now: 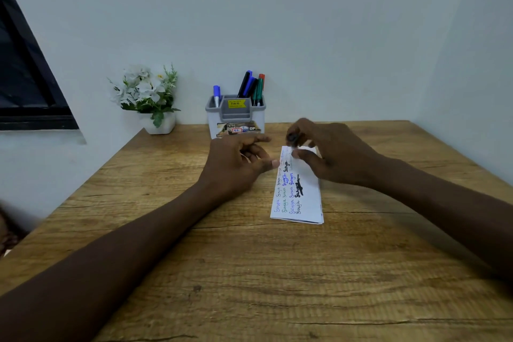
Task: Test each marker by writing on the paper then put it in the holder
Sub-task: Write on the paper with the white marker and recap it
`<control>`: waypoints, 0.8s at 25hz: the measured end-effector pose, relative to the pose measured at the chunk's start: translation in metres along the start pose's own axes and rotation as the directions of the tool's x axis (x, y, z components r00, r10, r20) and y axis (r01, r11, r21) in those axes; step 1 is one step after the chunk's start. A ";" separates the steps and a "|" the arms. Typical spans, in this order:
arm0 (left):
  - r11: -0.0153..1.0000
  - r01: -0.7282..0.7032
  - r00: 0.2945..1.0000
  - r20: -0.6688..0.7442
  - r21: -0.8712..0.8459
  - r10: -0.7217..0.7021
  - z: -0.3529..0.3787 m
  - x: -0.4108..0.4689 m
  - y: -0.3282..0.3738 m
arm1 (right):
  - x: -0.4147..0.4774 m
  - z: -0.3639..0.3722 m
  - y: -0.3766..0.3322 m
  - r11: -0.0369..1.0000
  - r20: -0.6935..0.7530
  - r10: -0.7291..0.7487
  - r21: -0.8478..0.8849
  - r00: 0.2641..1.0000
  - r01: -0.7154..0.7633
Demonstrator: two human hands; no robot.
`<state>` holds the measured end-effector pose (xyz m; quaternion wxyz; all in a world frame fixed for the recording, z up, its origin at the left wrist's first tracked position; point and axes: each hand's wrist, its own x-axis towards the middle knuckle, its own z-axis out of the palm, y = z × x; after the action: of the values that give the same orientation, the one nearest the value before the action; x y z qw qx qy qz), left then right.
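A folded white paper [308, 194] with several lines of coloured handwriting lies on the wooden table [249, 272]. My right hand [336, 155] hovers over the paper's far end, fingertips pinched on a small dark marker [291, 137] that is mostly hidden and blurred. My left hand [236, 161] rests just left of the paper with fingers spread and the thumb tip touching the paper's edge; it holds nothing that I can see. The grey holder [236, 115] stands behind the hands against the wall, with one blue marker [216, 93] in its left slot and several markers [254, 86] in the right slot.
A white pot of artificial flowers [150, 97] sits at the table's back left corner next to the holder. A dark window frame [25, 78] is on the left wall. The wall runs right behind the table's far edge.
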<state>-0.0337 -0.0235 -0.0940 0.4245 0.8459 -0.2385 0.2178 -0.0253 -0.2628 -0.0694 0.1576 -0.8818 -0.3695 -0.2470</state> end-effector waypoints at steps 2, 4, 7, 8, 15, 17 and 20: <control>0.994 0.025 0.989 0.143 0.105 -0.040 0.001 0.002 -0.002 | 0.014 -0.002 -0.003 0.987 -0.105 0.054 0.156 0.993 -0.037; 0.979 -0.026 0.955 0.293 0.200 -0.035 0.002 0.001 -0.003 | 0.033 -0.001 -0.011 0.955 -0.227 0.128 0.291 0.965 -0.058; 0.980 -0.037 0.930 0.365 0.197 -0.038 0.002 0.002 -0.004 | 0.070 0.006 -0.017 0.915 -0.333 0.228 0.393 0.915 -0.085; 0.982 -0.026 0.929 0.368 0.188 -0.046 0.002 0.003 -0.006 | 0.084 0.011 -0.017 0.905 -0.355 0.260 0.414 0.898 -0.098; 0.991 0.016 0.925 0.375 0.131 -0.065 0.000 0.004 -0.008 | 0.174 0.038 -0.018 0.898 -0.454 0.308 0.429 0.836 -0.098; 0.992 0.014 0.920 0.387 0.124 -0.061 -0.001 0.004 -0.007 | 0.191 0.046 -0.012 0.898 -0.439 0.332 0.419 0.835 -0.137; 0.992 0.015 0.913 0.403 0.122 -0.063 0.000 0.006 -0.007 | 0.209 0.059 -0.001 0.863 -0.326 0.406 0.444 0.854 -0.241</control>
<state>-0.0249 -0.0207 -0.0951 0.3202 0.9004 -0.2915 0.0423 0.1196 -0.1152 -0.0030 0.4422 -0.8117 -0.2128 -0.3167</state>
